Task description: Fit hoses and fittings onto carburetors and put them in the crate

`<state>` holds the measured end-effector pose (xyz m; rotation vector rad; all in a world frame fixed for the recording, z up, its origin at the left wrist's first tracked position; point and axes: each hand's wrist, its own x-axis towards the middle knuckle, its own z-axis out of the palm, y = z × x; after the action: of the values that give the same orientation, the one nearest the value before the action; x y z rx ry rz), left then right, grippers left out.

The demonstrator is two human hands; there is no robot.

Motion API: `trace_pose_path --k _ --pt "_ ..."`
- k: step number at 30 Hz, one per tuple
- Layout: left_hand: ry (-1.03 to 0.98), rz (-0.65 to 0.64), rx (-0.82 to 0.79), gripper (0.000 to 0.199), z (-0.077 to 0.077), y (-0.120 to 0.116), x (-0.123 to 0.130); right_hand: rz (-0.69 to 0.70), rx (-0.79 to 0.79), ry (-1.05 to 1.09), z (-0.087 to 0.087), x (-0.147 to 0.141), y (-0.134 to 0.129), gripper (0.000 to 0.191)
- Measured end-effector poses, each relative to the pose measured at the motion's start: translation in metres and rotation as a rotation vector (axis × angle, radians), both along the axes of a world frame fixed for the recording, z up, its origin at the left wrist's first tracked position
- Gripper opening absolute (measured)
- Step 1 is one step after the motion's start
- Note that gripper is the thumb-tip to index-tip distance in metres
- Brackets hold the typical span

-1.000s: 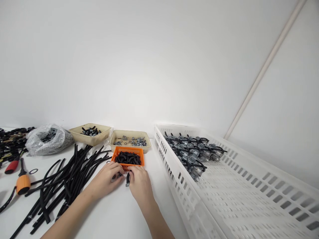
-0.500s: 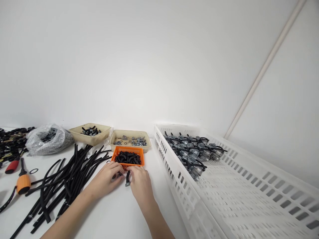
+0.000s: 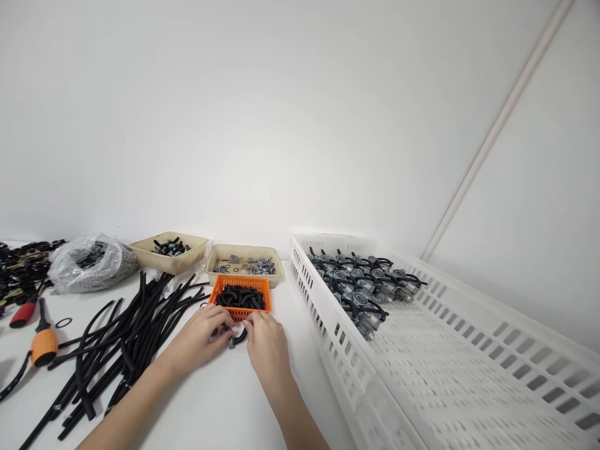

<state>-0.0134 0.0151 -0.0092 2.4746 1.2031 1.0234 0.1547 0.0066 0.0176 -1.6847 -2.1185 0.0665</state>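
Observation:
My right hand [image 3: 266, 337] pinches the upper end of a short, curved black hose [image 3: 240, 338], which has a grey fitting [image 3: 232, 343] on its lower end. My left hand [image 3: 206, 334] is closed just left of it, its fingers curled round a small dark grey part [image 3: 219, 332] that is mostly hidden. Both hands are low over the white table, directly in front of an orange basket [image 3: 267, 299]. Short black hose pieces [image 3: 241, 297] fill that basket.
Long black hoses [image 3: 117, 334] lie left of my arms, near orange- and red-handled tools [image 3: 44, 345]. Behind stand two beige trays [image 3: 281, 273] of small parts and a plastic bag [image 3: 94, 265]. At right, a white crate [image 3: 328, 337] holds grey assemblies [image 3: 360, 281].
The hose in my right hand has swung so its fitting end points left, toward my left hand. My left hand has barely moved.

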Motion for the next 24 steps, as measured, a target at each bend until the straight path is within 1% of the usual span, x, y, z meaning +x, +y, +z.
trace_pose_path --k 4,19,24 --pt "-0.001 0.004 0.002 0.01 -0.0011 0.0009 0.0 -0.018 0.009 -0.009 -0.0014 -0.0006 -0.0001 0.019" --pt "0.004 -0.003 0.014 0.011 -0.0023 0.0018 -0.0009 -0.076 0.058 -0.054 -0.0062 -0.0009 0.0014 0.036" --pt "-0.003 -0.009 0.02 0.011 -0.002 0.0015 -0.001 -0.094 0.062 -0.056 -0.0061 -0.0014 0.0016 0.038"
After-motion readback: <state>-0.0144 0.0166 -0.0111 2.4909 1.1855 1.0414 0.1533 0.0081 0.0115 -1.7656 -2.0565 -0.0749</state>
